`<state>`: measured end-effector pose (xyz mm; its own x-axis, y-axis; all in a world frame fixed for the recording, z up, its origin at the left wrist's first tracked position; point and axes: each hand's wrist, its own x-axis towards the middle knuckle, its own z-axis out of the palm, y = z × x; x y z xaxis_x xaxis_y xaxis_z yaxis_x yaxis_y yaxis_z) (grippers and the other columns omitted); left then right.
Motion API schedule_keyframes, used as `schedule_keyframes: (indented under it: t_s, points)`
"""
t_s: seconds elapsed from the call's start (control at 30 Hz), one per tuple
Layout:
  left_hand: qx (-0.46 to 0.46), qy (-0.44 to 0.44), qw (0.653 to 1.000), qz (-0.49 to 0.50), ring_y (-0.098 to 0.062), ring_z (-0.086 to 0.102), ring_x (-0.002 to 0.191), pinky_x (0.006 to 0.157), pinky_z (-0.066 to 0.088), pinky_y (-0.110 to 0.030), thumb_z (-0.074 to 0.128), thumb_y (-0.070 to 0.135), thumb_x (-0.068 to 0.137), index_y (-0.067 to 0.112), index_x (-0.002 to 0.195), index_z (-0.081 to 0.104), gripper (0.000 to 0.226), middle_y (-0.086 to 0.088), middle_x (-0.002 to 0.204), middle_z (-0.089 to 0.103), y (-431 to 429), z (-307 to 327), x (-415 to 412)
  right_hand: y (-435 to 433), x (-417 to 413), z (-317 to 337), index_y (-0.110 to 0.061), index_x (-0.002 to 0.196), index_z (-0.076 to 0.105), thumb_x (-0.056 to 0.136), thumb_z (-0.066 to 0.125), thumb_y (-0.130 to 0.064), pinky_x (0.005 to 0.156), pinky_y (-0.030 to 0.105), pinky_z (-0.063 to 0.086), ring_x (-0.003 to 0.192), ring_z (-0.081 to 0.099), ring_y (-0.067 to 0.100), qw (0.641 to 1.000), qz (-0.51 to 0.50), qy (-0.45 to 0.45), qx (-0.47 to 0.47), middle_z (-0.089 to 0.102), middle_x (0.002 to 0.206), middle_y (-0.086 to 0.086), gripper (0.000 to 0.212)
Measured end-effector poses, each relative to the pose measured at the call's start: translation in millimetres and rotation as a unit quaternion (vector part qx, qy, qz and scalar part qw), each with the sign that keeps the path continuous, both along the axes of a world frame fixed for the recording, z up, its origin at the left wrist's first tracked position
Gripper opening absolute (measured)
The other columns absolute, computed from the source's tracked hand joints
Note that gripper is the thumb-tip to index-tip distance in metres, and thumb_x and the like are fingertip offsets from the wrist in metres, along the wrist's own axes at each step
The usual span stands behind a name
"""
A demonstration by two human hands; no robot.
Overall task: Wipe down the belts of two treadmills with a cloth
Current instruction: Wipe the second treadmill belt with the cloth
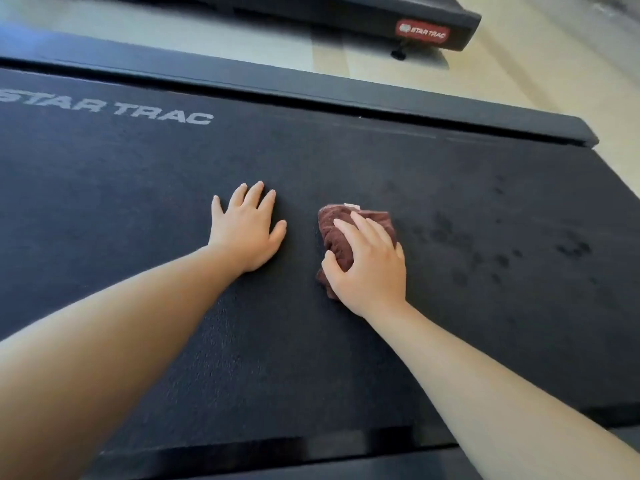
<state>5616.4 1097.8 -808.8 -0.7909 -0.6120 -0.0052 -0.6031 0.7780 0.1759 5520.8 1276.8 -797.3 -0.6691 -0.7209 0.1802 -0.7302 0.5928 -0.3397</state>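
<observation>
Brown cloth (349,233) is bunched under the right hand (370,268), fingers curled gripping it on the belt (138,188). Left hand (247,230) lies flat just beside, fingers spread.

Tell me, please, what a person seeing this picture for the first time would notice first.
Two bare hands lie mid-frame on the black treadmill belt: the right hand grips a bunched brown cloth, and the left hand rests flat beside it, apart from the cloth. Right of the cloth, dark spots mark the belt. White STAR TRAC lettering runs at its far left, and a second treadmill stands at the top.
</observation>
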Motion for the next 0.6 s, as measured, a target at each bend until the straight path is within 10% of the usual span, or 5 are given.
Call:
schedule_keyframes:
  t_s: [0.6]
  points:
    - [0.012,-0.010,0.999,0.040,-0.017,0.005,0.144,0.115,0.009,-0.047,0.026,0.047,0.096,0.024,0.148,0.018,0.058,0.005,0.157,0.010,87,5,63,-19,-21,3,-0.032,0.135,0.047,0.084,0.046,-0.048,0.109,0.054,0.021,0.139,0.025,0.020,0.998,0.048,-0.002,0.029,0.035,0.151,-0.002,0.053]
